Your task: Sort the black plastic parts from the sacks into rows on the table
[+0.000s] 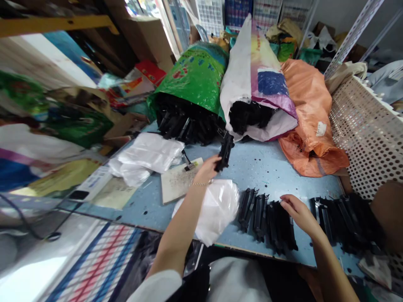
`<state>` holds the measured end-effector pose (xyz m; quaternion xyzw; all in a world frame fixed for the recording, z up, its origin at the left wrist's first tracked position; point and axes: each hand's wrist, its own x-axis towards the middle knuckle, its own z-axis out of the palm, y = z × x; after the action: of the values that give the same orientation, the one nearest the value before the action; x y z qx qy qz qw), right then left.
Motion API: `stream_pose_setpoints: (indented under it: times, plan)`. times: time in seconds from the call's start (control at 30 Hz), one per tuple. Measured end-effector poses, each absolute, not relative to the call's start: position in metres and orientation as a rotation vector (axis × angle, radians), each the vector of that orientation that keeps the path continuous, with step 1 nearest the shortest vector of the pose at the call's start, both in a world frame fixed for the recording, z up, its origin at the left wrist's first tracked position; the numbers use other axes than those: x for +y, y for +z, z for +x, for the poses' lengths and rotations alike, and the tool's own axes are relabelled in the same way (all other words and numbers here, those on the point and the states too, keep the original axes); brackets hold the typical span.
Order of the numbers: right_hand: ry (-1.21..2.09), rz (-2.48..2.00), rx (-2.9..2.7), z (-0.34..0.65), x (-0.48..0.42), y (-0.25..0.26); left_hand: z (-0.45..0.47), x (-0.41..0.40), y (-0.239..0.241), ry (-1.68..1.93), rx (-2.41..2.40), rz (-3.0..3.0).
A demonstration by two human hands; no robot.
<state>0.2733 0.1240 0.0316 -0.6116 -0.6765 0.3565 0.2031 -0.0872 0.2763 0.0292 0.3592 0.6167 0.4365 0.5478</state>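
My left hand (208, 168) is closed round one or more long black plastic parts (225, 152), lifted over the middle of the table. The exact kind of part is unclear. Beneath that forearm lies a stack of clear plastic bags (220, 205). My right hand (296, 212) has its fingers stretched out at the upper end of a row of similar black parts (260, 216); whether it touches them is hard to tell. A second group of black parts (346, 220) lies to its right.
A green sack (195, 75) and a white sack (237, 77), both with black parts at their mouths, lie at the back. Beside them are an orange sack (307, 105) and a perforated crate (365, 130). More clear bags (151, 153) and a worn board (176, 182) lie left.
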Motion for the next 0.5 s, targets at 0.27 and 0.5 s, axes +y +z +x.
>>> stream_pose_setpoints:
  times: [0.27,0.5]
  plan:
    - [0.659,-1.393,-1.998,0.193,0.155,0.052,-0.019,0.119,0.026,0.851,0.647,0.538]
    - [0.595,-1.314,-2.077,0.194,0.144,0.061,0.011,0.086,0.042,0.843,0.898,0.871]
